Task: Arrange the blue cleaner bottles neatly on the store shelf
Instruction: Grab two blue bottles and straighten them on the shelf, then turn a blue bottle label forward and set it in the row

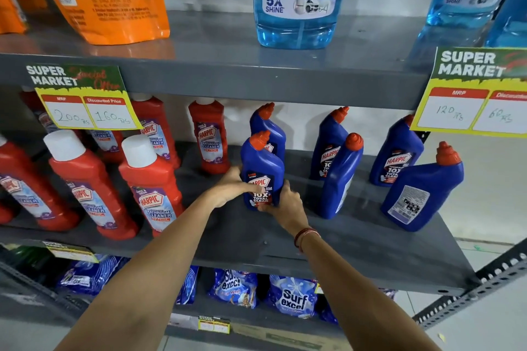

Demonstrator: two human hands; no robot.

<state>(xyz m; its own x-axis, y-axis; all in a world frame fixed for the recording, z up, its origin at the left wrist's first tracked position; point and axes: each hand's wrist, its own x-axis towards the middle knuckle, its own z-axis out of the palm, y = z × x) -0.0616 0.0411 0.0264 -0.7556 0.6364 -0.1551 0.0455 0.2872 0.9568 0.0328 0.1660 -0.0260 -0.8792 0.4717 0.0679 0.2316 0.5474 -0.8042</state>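
At frame centre, the left hand (232, 186) and right hand (286, 202) are clamping the blue plastic red-capped cleaner bottle (261, 172) on the grey metal shelf (356, 248). It is probably stiff, heavy and smooth, so gripping its lower body seems safest.

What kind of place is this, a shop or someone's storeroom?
Most likely a supermarket aisle. Price tags printed "Super Market" with MRP and discounted prices hang from a grey metal shelf, and rows of identical blue cleaner bottles and red cleaner bottles face outward.

A shop: price tags (85, 97) on stocked shelving (256, 77).
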